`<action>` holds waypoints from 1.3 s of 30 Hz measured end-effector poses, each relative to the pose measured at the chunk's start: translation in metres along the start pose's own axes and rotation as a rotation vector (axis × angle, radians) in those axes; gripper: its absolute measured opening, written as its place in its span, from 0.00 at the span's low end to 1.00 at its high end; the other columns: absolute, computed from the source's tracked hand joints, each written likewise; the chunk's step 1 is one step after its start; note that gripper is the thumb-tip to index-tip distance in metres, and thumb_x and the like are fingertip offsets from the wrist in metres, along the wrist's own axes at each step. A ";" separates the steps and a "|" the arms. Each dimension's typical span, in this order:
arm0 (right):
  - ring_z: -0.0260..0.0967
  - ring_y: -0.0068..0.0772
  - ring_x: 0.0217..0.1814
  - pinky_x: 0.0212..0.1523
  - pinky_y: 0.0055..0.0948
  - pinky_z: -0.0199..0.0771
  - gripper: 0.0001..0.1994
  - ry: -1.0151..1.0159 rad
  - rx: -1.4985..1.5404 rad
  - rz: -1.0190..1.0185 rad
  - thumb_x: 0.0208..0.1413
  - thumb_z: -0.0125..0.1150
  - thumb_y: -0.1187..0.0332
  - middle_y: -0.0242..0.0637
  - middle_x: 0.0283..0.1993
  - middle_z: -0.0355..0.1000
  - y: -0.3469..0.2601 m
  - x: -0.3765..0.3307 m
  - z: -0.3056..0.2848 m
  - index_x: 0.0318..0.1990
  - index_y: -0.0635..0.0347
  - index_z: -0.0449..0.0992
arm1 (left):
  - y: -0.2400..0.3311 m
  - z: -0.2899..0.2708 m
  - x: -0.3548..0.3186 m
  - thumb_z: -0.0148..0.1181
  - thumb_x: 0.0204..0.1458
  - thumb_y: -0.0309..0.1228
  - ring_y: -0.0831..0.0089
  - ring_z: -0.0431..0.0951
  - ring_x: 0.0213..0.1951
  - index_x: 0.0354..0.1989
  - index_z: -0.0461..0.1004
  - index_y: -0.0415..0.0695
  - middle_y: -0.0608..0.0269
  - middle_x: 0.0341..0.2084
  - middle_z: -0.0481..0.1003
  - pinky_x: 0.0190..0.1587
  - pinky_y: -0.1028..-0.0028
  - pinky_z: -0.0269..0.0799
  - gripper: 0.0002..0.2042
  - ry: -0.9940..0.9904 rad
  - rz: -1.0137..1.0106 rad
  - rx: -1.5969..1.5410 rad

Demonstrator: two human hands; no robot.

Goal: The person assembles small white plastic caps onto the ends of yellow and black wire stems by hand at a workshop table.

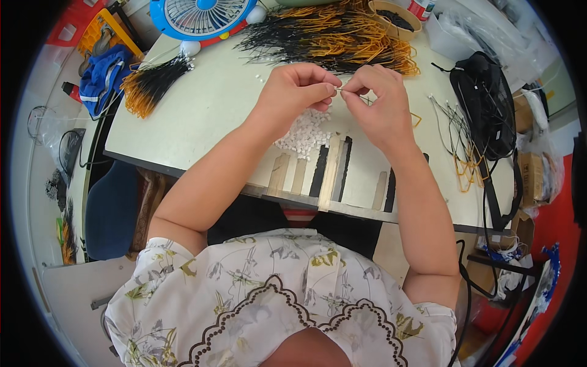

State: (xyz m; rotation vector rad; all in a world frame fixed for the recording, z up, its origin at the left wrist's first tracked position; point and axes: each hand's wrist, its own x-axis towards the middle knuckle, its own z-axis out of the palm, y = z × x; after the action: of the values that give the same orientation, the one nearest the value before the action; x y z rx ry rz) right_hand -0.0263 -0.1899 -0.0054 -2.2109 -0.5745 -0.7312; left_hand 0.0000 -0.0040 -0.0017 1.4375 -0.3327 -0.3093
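Here, by the white pile, your left hand and right hand pinch a thin wire! The bundle left of the pile looks done; the heap beyond it seemingly waits.

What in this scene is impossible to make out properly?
All in the head view:
Thin piece between the left hand and right hand: too small, partly covered by both.
White pieces: part of the pile is hidden behind the left hand.
Blue fan: top cut off by the upper edge.
Black bag: inside hidden by its fabric.
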 end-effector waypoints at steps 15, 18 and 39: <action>0.70 0.36 0.40 0.42 0.34 0.65 0.09 0.033 0.022 0.111 0.58 0.57 0.68 0.40 0.35 0.77 0.007 -0.001 0.005 0.41 0.61 0.80 | -0.006 -0.003 0.005 0.63 0.52 0.23 0.80 0.75 0.26 0.35 0.79 0.36 0.64 0.26 0.78 0.33 0.80 0.74 0.05 0.109 0.177 0.126; 0.70 0.39 0.46 0.49 0.39 0.62 0.12 -0.192 -0.378 0.206 0.62 0.52 0.67 0.40 0.43 0.77 0.007 -0.010 0.007 0.49 0.60 0.77 | -0.009 0.010 0.000 0.62 0.52 0.23 0.82 0.74 0.26 0.35 0.79 0.37 0.66 0.26 0.77 0.32 0.80 0.72 0.04 0.101 0.227 0.329; 0.66 0.23 0.37 0.42 0.24 0.63 0.06 -0.189 0.294 0.434 0.50 0.64 0.72 0.28 0.31 0.73 -0.003 0.000 -0.009 0.36 0.61 0.78 | -0.007 0.013 0.004 0.61 0.50 0.22 0.82 0.73 0.27 0.30 0.75 0.38 0.68 0.24 0.75 0.31 0.79 0.69 0.02 0.155 0.353 0.489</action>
State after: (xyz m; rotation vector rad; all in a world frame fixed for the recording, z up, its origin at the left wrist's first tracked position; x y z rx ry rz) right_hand -0.0313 -0.1944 0.0011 -2.0371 -0.2548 -0.1988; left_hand -0.0015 -0.0181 -0.0071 1.8308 -0.5511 0.1855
